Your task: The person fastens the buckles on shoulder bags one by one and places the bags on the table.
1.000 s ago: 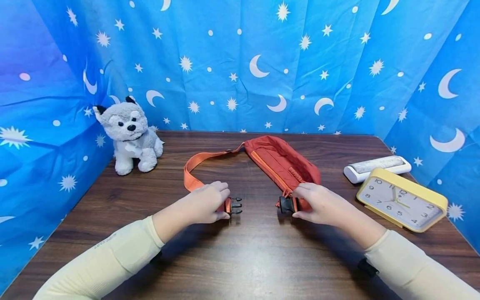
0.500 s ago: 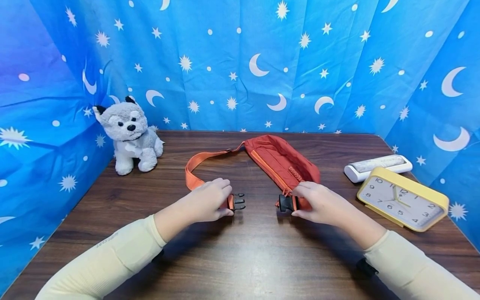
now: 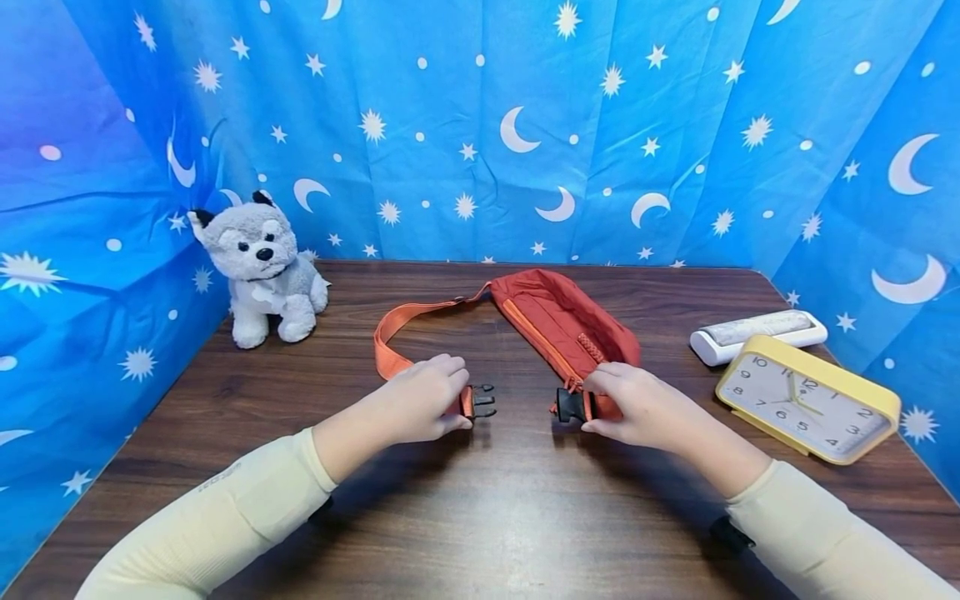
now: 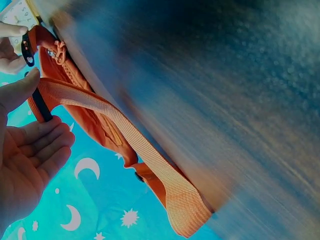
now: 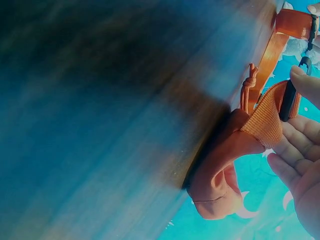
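A rust-red waist bag (image 3: pixel 555 321) lies on the table with its orange strap (image 3: pixel 401 325) curving out to the left. My left hand (image 3: pixel 420 400) pinches the black pronged buckle half (image 3: pixel 483 401) at the strap's end, prongs pointing right. Opposite it, my right hand (image 3: pixel 637 404) pinches the black socket half of the buckle (image 3: pixel 572 405) beside the bag's near end. A gap separates the two halves. In the left wrist view, thumb and fingers (image 4: pixel 47 142) hold the buckle from two sides. The right wrist view shows the thumb (image 5: pixel 306 82) pressing on the socket half.
A grey and white plush dog (image 3: pixel 262 267) sits at the back left of the brown wooden table (image 3: pixel 495 517). To the right stands a yellow clock (image 3: pixel 810 400), with a white oblong object (image 3: pixel 757 336) behind it. A blue star-and-moon curtain (image 3: pixel 450 125) surrounds the table.
My left hand has moved slightly right with the pronged buckle half, narrowing the gap, and the strap has shifted along with it. My right hand has barely moved.
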The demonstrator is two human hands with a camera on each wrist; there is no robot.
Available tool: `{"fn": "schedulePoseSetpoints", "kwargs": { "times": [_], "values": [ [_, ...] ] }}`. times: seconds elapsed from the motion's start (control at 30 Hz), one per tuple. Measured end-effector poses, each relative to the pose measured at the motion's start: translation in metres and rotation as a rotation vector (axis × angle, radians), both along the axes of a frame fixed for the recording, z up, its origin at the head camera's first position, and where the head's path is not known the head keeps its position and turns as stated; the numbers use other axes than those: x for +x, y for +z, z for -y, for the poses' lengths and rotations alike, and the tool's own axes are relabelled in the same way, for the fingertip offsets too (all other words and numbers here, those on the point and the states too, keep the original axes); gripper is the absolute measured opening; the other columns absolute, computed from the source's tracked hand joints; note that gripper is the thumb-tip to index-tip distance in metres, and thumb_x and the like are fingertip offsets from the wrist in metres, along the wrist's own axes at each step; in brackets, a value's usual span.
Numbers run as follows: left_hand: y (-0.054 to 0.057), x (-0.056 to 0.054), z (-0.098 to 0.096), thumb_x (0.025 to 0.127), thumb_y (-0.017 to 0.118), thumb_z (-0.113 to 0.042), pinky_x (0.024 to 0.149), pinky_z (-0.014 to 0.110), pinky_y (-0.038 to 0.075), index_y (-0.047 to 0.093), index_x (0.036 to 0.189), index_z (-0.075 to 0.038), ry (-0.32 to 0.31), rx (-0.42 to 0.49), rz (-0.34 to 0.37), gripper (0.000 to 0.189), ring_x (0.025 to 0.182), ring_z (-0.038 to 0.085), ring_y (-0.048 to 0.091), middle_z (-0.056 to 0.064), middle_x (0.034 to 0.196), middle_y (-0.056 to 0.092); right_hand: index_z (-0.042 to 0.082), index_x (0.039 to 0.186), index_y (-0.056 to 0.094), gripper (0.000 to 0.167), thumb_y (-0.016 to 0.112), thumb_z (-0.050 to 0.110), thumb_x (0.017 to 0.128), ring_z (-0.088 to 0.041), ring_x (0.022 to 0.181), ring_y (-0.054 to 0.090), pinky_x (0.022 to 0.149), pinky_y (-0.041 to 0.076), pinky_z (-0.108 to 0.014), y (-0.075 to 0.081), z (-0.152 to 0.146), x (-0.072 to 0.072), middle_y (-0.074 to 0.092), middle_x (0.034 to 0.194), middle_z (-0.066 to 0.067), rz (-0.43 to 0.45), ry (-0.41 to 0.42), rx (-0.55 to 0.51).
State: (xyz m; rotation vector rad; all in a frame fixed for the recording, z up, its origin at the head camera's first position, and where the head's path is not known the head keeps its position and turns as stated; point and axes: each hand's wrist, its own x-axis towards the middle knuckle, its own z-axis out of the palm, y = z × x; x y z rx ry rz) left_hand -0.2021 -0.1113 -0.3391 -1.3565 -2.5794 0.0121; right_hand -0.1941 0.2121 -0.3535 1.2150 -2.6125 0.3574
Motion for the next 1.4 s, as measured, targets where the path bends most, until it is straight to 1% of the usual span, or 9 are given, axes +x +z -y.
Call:
{"fn": "schedulePoseSetpoints", "kwargs": {
  "times": [0.17,0.37,0.57,0.7,0.83,1.17,1.4],
  "values": [
    [0.001,0.001,0.000,0.081,0.072,-0.039,0.065,0.033,0.044,0.058,0.090,-0.006,0.013,-0.006,0.002,0.038,0.074,0.017,0.045,0.001,0.083,0.047,0.008,0.093,0.063,0.036,0.080,0.031,0.073,-0.011,0.076,0.051,0.068,0.048,-0.030,0.001,0.002,0.000,0.056,0.086,0.002,0.007,-0.011,0.016],
    [0.001,0.000,-0.001,0.081,0.072,-0.039,0.069,0.034,0.046,0.058,0.093,-0.005,0.020,-0.009,-0.002,0.039,0.079,0.018,0.048,0.003,0.088,0.051,0.009,0.093,0.063,0.034,0.080,0.032,0.073,-0.010,0.076,0.049,0.067,0.047,-0.030,0.002,0.004,-0.001,0.055,0.085,0.004,0.017,-0.012,0.026],
    [0.001,0.000,-0.002,0.080,0.072,-0.039,0.069,0.035,0.045,0.058,0.092,-0.005,0.014,-0.005,-0.006,0.038,0.078,0.018,0.048,0.003,0.087,0.050,0.009,0.094,0.063,0.035,0.080,0.032,0.073,-0.010,0.077,0.050,0.069,0.047,-0.031,0.002,0.006,-0.002,0.056,0.086,0.003,0.015,-0.005,0.023],
    [0.001,0.000,-0.002,0.080,0.072,-0.038,0.067,0.034,0.044,0.057,0.089,-0.006,0.010,0.007,0.001,0.037,0.076,0.017,0.046,0.002,0.085,0.048,0.008,0.094,0.063,0.035,0.080,0.031,0.073,-0.011,0.079,0.053,0.070,0.048,-0.032,0.002,0.008,-0.002,0.058,0.087,0.002,0.011,0.002,0.012],
    [0.001,0.000,-0.002,0.080,0.072,-0.038,0.067,0.034,0.044,0.057,0.089,-0.006,0.019,0.010,0.012,0.036,0.076,0.017,0.046,0.001,0.084,0.048,0.008,0.093,0.063,0.035,0.080,0.031,0.073,-0.011,0.081,0.055,0.071,0.049,-0.033,0.002,0.009,-0.002,0.059,0.088,0.001,0.004,0.012,-0.001],
    [0.002,0.001,-0.004,0.081,0.072,-0.040,0.069,0.035,0.046,0.058,0.092,-0.006,0.036,-0.012,0.033,0.038,0.079,0.017,0.048,0.002,0.087,0.050,0.008,0.094,0.063,0.036,0.080,0.030,0.073,-0.012,0.082,0.055,0.072,0.049,-0.033,0.002,0.010,-0.002,0.059,0.089,0.001,0.023,0.002,0.004],
    [0.005,0.001,-0.004,0.081,0.072,-0.039,0.071,0.036,0.046,0.058,0.092,-0.006,0.040,-0.011,0.043,0.037,0.082,0.019,0.050,0.003,0.089,0.052,0.008,0.094,0.063,0.035,0.080,0.030,0.073,-0.011,0.082,0.054,0.071,0.049,-0.032,0.001,0.012,-0.003,0.058,0.089,0.002,0.025,0.018,-0.007]
  ]
}}
